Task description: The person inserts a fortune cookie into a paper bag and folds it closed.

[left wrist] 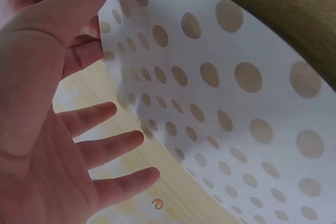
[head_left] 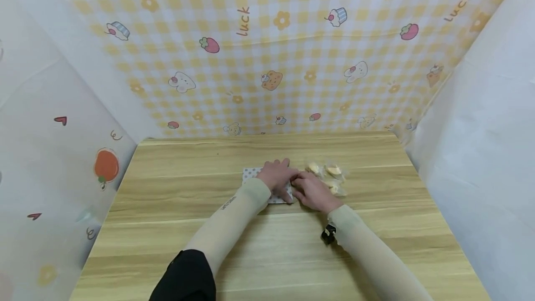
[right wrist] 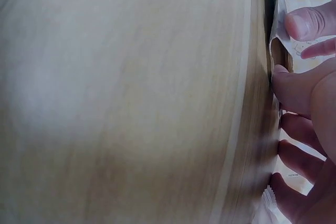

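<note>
A white paper bag with grey-brown dots (head_left: 251, 173) lies flat on the wooden table. My left hand (head_left: 277, 179) presses on its right part, fingers spread; in the left wrist view three fingers of the left hand (left wrist: 79, 150) stretch out beside the dotted paper (left wrist: 210, 77). At the bag's right edge, my right hand (head_left: 314, 193) pinches the paper with bent fingers. The right wrist view shows the right thumb at a small gap in the bag's edge (right wrist: 278, 24), brown inside, with the left thumb just above. The fingers partly hide that edge.
Several small clear-wrapped pale pieces (head_left: 334, 171) lie just beyond and right of my right hand. The wooden table (head_left: 175, 189) meets a yellow checked backdrop (head_left: 292, 59) behind, with white sheets on both sides. A black band sits at my right wrist.
</note>
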`<action>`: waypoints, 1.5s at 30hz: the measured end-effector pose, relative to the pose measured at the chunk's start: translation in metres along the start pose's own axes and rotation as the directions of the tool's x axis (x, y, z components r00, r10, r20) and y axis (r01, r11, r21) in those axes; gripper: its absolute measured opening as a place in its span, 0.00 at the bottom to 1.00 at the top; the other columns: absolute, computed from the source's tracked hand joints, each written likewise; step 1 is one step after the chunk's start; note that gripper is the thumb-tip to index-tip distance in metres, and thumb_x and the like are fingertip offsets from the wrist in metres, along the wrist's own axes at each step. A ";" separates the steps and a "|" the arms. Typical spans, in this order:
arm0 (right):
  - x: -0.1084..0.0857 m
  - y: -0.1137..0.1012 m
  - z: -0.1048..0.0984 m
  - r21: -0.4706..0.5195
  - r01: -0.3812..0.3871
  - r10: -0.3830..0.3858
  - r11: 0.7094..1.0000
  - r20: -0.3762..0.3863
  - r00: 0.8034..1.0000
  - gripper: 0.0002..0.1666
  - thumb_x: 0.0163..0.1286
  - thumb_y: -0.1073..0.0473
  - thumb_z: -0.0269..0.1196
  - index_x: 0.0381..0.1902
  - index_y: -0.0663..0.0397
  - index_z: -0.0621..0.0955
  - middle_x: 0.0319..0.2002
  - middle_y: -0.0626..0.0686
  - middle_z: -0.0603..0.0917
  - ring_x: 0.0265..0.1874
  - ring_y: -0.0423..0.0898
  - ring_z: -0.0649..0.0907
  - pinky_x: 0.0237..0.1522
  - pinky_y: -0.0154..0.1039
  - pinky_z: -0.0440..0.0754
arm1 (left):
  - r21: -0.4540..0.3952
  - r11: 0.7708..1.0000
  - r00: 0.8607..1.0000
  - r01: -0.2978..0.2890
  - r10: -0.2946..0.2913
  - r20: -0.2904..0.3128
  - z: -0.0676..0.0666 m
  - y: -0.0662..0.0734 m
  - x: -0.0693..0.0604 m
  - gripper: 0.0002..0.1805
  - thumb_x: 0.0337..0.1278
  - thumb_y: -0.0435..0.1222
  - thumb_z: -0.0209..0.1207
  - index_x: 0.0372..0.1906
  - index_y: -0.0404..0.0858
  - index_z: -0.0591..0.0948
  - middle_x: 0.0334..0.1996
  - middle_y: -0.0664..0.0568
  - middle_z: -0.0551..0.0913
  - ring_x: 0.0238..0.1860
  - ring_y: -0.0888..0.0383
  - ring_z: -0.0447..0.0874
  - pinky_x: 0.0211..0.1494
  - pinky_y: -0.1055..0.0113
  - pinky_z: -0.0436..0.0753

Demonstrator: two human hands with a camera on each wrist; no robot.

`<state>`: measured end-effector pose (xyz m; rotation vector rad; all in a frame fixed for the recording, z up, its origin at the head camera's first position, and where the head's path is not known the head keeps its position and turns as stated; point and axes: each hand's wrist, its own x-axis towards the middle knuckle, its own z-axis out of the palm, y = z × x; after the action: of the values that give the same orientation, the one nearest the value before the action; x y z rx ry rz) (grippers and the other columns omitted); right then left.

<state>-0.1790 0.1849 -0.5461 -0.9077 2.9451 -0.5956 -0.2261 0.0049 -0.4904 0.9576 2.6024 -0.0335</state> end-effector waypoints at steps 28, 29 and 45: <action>0.002 -0.001 0.006 0.026 0.006 -0.006 1.000 -0.003 1.000 0.15 0.72 0.60 0.69 0.54 0.60 0.87 0.60 0.59 0.83 0.60 0.57 0.82 0.64 0.55 0.79 | 0.108 0.993 0.995 0.057 -0.066 0.077 -0.003 0.005 0.007 0.46 0.34 0.67 0.80 0.67 0.62 0.81 0.61 0.51 0.75 0.54 0.51 0.78 0.56 0.52 0.84; 0.002 0.000 0.006 0.024 0.004 -0.004 1.000 -0.001 1.000 0.16 0.72 0.60 0.69 0.55 0.60 0.87 0.60 0.59 0.83 0.60 0.57 0.82 0.64 0.55 0.79 | 0.105 0.993 0.995 0.054 -0.062 0.077 -0.004 0.005 0.006 0.46 0.34 0.65 0.81 0.67 0.61 0.81 0.60 0.51 0.75 0.53 0.51 0.79 0.55 0.53 0.84; 0.001 0.000 0.000 -0.010 -0.011 0.011 1.000 0.030 0.999 0.22 0.73 0.57 0.70 0.62 0.59 0.84 0.60 0.59 0.83 0.60 0.57 0.82 0.64 0.54 0.80 | 0.064 0.998 0.998 0.001 -0.005 0.070 -0.008 0.000 0.001 0.41 0.29 0.55 0.86 0.57 0.55 0.84 0.59 0.51 0.75 0.46 0.55 0.81 0.52 0.59 0.85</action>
<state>-0.1803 0.1847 -0.5460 -0.8929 2.9275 -0.5622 -0.2294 0.0069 -0.4839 0.9569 2.5524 -0.1486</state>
